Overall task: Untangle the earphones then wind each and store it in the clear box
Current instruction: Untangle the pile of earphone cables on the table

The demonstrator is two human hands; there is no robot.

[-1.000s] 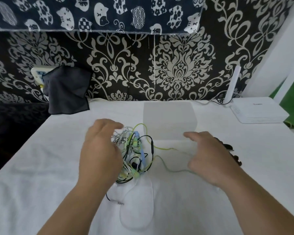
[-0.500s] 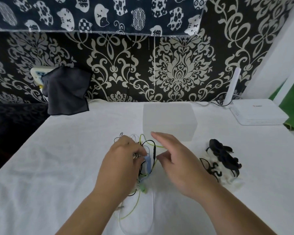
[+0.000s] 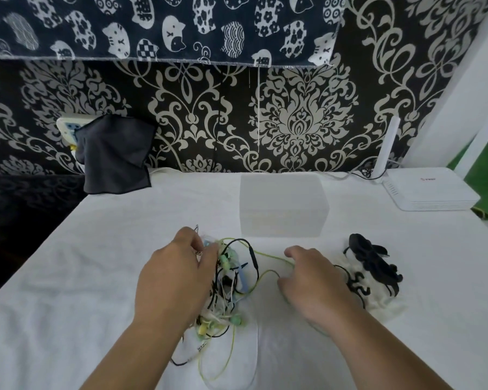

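Tangle (image 3: 231, 280): left hand (image 3: 178, 280) grips its cords.
Yellow cord (image 3: 268, 256): right hand (image 3: 313, 282) pinches it.
Box (image 3: 282, 206): behind tangle.
Black bundle (image 3: 375, 263): beside right hand.

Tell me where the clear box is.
In the head view, the clear box stands centre, toward the wall, just behind the earphone tangle and the right hand. The router sits off to its right.

A dark grey cloth (image 3: 114, 156) hangs at the far left, half covering a white socket panel (image 3: 68, 126). A white router (image 3: 428, 192) with 1 upright antenna sits far right on the white tablecloth (image 3: 96, 263).
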